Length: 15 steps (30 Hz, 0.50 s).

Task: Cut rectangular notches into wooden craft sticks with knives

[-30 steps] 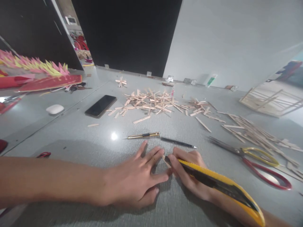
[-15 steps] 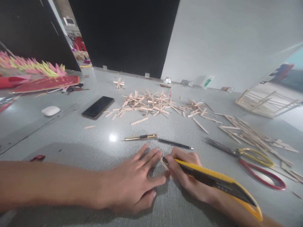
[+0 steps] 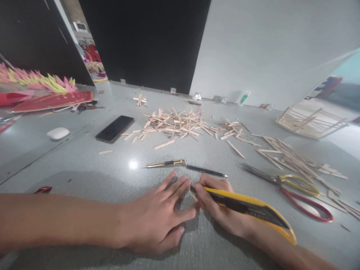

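Note:
My right hand grips a yellow and black utility knife, its tip end pointing left and down to the table. Just under that end lies a small piece of wooden stick, partly covered by my fingers. My left hand lies flat with fingers spread, its fingertips at the small stick. The blade itself is too hidden to make out. Beyond my hands lie a gold craft knife and a black pen. Scissors with yellow and red handles rest to the right.
A heap of short wooden sticks lies mid-table, with longer strips at right. A phone and a white case are at left. A small stick frame stands far right, against the back panel's side.
The rear end of the utility knife has swung left and slightly up, away from the lower right. My left hand stays nearly still. The whole view has shifted a little.

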Each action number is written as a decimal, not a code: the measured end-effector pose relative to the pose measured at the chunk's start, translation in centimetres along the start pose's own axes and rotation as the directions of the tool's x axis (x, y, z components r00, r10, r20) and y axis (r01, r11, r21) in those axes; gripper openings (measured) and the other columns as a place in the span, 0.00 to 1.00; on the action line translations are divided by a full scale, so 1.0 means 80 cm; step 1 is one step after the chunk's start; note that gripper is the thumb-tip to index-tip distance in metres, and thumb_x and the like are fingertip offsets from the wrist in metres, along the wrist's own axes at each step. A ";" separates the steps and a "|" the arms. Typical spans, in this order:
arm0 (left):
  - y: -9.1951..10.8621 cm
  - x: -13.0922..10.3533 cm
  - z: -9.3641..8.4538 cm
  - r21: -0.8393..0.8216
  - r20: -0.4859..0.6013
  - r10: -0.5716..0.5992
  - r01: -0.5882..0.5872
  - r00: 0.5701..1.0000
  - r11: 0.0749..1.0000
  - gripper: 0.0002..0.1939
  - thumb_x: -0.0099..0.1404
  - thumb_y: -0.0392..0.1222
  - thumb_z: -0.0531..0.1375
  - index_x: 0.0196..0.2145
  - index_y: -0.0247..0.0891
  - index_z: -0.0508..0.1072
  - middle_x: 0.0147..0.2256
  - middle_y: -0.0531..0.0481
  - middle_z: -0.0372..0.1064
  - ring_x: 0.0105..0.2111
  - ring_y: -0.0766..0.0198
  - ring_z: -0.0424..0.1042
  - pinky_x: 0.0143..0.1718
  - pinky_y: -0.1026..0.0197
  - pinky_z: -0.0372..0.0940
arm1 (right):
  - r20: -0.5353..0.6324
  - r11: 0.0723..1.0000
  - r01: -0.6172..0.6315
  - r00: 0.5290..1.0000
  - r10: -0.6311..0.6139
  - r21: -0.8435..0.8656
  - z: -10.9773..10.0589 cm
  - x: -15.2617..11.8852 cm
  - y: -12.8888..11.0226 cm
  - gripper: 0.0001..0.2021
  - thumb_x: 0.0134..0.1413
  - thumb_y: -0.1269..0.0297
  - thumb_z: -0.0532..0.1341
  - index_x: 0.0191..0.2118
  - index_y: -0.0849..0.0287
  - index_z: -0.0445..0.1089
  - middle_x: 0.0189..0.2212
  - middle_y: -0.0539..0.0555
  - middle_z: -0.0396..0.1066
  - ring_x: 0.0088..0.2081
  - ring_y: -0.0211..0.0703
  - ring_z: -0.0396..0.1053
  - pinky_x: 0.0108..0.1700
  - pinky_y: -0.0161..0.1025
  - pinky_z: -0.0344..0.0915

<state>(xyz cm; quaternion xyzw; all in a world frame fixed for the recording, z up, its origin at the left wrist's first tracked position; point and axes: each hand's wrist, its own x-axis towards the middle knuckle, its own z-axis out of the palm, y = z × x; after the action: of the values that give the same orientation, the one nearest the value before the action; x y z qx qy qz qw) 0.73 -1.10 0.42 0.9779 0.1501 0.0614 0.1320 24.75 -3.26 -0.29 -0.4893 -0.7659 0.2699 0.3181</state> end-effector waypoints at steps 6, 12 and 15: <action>0.001 0.002 -0.004 -0.002 0.010 0.012 -0.012 1.000 1.000 0.29 0.75 0.47 0.55 0.69 0.35 0.62 0.73 0.30 0.50 0.73 0.35 0.49 0.74 0.34 0.42 | 0.020 1.000 0.009 1.000 -0.009 -0.007 -0.001 0.000 0.000 0.22 0.75 0.52 0.52 0.27 0.53 0.61 0.22 0.45 0.64 0.24 0.36 0.66 0.29 0.39 0.63; 0.002 0.002 -0.004 -0.002 0.033 0.009 -0.009 0.999 1.000 0.29 0.76 0.47 0.54 0.70 0.34 0.61 0.73 0.25 0.48 0.73 0.31 0.48 0.73 0.32 0.44 | 0.024 1.000 0.018 1.000 -0.018 -0.013 -0.001 0.001 -0.001 0.22 0.76 0.54 0.52 0.27 0.52 0.59 0.21 0.45 0.63 0.23 0.37 0.65 0.29 0.40 0.63; 0.004 0.003 -0.006 -0.001 0.033 -0.008 0.008 0.999 1.000 0.29 0.75 0.47 0.54 0.69 0.36 0.61 0.72 0.25 0.50 0.73 0.29 0.48 0.69 0.23 0.44 | 0.028 0.999 0.052 0.998 -0.051 -0.015 0.002 0.001 0.001 0.21 0.76 0.56 0.51 0.27 0.52 0.58 0.20 0.44 0.62 0.22 0.36 0.63 0.30 0.40 0.61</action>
<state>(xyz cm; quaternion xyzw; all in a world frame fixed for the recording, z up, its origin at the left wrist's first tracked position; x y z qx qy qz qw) 0.99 -1.24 0.96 0.9781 0.1518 0.0446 0.1355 24.66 -3.18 -0.44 -0.4680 -0.7847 0.2624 0.3105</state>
